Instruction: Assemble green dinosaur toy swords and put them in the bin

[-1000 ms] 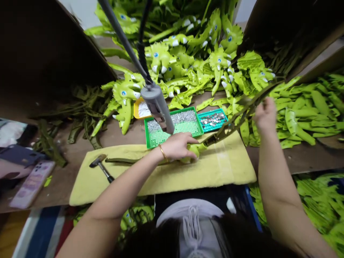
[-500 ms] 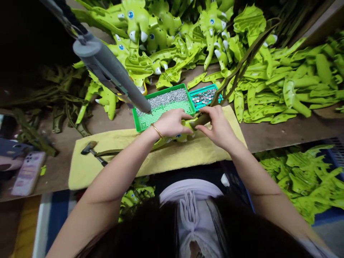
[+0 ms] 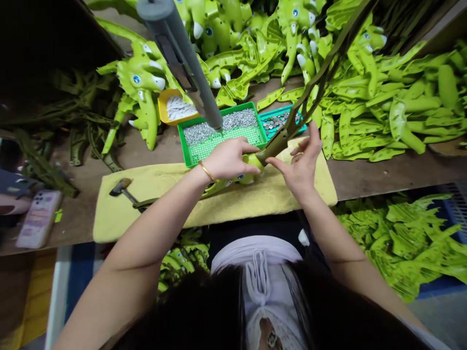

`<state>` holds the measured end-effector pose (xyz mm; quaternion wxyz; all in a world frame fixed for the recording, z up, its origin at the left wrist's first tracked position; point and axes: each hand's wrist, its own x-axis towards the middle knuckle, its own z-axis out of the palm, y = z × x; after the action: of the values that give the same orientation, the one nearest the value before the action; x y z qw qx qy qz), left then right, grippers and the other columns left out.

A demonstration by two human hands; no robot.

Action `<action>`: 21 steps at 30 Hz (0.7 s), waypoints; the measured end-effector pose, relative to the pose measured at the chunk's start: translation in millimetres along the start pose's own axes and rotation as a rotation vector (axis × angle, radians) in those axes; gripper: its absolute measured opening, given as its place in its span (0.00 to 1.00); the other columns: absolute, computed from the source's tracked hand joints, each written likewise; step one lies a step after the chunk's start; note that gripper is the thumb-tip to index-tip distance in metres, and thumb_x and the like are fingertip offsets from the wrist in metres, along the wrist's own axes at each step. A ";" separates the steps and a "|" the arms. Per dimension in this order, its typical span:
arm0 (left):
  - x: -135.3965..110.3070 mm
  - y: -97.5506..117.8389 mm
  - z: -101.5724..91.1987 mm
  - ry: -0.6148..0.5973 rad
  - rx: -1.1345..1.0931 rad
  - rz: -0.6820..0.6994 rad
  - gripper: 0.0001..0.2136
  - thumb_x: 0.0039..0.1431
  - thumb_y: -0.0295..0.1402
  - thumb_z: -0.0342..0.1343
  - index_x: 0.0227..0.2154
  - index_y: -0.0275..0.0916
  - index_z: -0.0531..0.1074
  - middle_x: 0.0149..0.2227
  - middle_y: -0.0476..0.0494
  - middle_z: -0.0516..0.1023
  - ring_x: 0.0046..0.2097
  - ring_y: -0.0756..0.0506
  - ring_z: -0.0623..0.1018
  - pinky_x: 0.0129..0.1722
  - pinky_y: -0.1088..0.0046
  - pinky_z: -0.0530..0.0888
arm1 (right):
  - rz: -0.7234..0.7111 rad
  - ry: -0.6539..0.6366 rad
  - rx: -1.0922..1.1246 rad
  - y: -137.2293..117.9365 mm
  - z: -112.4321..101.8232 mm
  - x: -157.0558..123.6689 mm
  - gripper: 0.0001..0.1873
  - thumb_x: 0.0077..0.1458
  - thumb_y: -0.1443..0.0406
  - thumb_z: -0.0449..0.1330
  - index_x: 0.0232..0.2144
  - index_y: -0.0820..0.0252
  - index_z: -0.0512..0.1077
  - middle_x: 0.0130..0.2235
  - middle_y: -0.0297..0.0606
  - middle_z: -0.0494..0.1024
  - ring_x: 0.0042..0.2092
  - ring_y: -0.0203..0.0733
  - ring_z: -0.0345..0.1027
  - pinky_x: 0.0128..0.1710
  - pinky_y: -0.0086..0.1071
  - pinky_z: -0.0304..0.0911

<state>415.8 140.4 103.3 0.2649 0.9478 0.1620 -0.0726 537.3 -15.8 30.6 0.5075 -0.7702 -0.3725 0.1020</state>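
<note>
- My green dinosaur toy (image 3: pixel 253 163) lies on the yellow pad (image 3: pixel 277 194)
- My left hand (image 3: pixel 229 158) clamped on it
- My right hand (image 3: pixel 301 163) open, just beside it
- Green tray (image 3: pixel 195 163) of silver studs (image 3: pixel 219 126), well filled
- Hammer (image 3: pixel 122 187) on pad
- More dinosaurs (image 3: pixel 295 29) heaped beyond, on the desk (image 3: pixel 365 180)

Right now it's glossy lime-green vinyl on the dinosaur toy (image 3: pixel 251 163), soft matt cloth on the yellow pad (image 3: pixel 255 199), smooth grey on the tube (image 3: pixel 182 63), and shiny metal on the studs (image 3: pixel 204 131) in the green plastic tray (image 3: pixel 182 146)!
</note>
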 end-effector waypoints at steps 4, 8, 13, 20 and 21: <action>-15.2 7.7 -1.4 0.026 -0.088 0.056 0.29 0.45 0.44 0.65 0.50 0.38 0.70 0.44 0.43 0.75 0.45 0.40 0.75 0.45 0.66 0.69 | 0.174 -0.285 0.550 3.8 17.0 -6.2 0.41 0.35 0.39 0.66 0.48 0.53 0.67 0.45 0.40 0.73 0.46 0.47 0.70 0.47 0.45 0.70; -27.2 11.3 -0.3 0.064 -0.213 0.080 0.35 0.43 0.43 0.68 0.53 0.39 0.60 0.48 0.41 0.72 0.48 0.40 0.75 0.48 0.64 0.70 | 0.120 -0.362 0.744 -15.0 22.4 -6.2 0.23 0.36 0.51 0.72 0.32 0.54 0.72 0.36 0.33 0.75 0.40 0.41 0.71 0.48 0.42 0.69; -36.3 1.2 -3.2 0.078 -0.244 0.146 0.32 0.47 0.47 0.65 0.52 0.44 0.59 0.48 0.42 0.72 0.50 0.40 0.75 0.49 0.64 0.71 | 0.106 -0.253 0.783 -32.9 31.1 -7.7 0.15 0.42 0.51 0.67 0.27 0.52 0.71 0.31 0.33 0.74 0.35 0.41 0.70 0.43 0.44 0.71; -1.7 17.1 -13.4 -0.101 -0.034 0.167 0.28 0.53 0.52 0.58 0.51 0.40 0.65 0.49 0.38 0.75 0.47 0.38 0.76 0.45 0.63 0.71 | 0.252 -0.283 0.679 -19.2 44.2 -10.1 0.20 0.44 0.45 0.62 0.26 0.53 0.69 0.32 0.33 0.74 0.36 0.41 0.69 0.41 0.42 0.70; 7.2 21.7 -14.9 -0.117 0.001 0.151 0.25 0.54 0.52 0.56 0.47 0.39 0.67 0.44 0.38 0.76 0.44 0.38 0.76 0.42 0.64 0.71 | 0.248 -0.402 0.609 -15.1 35.8 -7.5 0.21 0.42 0.45 0.64 0.26 0.54 0.69 0.30 0.32 0.74 0.35 0.41 0.69 0.40 0.40 0.69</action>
<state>430.8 132.6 124.7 0.2780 0.9516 0.0743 -0.1079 505.8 7.6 25.3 0.6138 -0.5878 -0.3214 0.4177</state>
